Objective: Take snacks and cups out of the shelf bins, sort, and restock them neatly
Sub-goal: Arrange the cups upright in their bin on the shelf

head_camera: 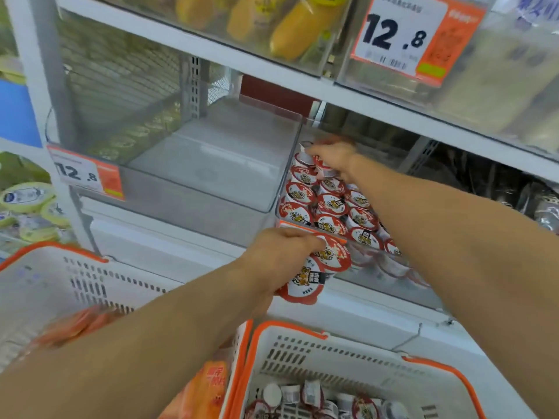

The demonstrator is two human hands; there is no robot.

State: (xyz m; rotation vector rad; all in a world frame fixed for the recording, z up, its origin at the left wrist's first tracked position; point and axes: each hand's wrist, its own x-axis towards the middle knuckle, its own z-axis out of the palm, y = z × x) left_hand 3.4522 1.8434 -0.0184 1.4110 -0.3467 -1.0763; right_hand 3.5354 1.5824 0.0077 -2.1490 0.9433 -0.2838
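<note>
In the clear plastic shelf bin (pixel 281 189) at centre right, small cups with red-and-white foil lids (pixel 331 204) stand in packed rows. The right hand (pixel 331 157) reaches to the back row, fingers curled on one cup. The left hand (pixel 282 257) grips two such cups at the bin's front edge. Below, an orange-rimmed white basket (pixel 302 355) holds more.

A large price tag (pixel 402 34) reading 12.8 hangs on the upper shelf; a smaller price tag (pixel 86 173) with the same figure sits lower left.
</note>
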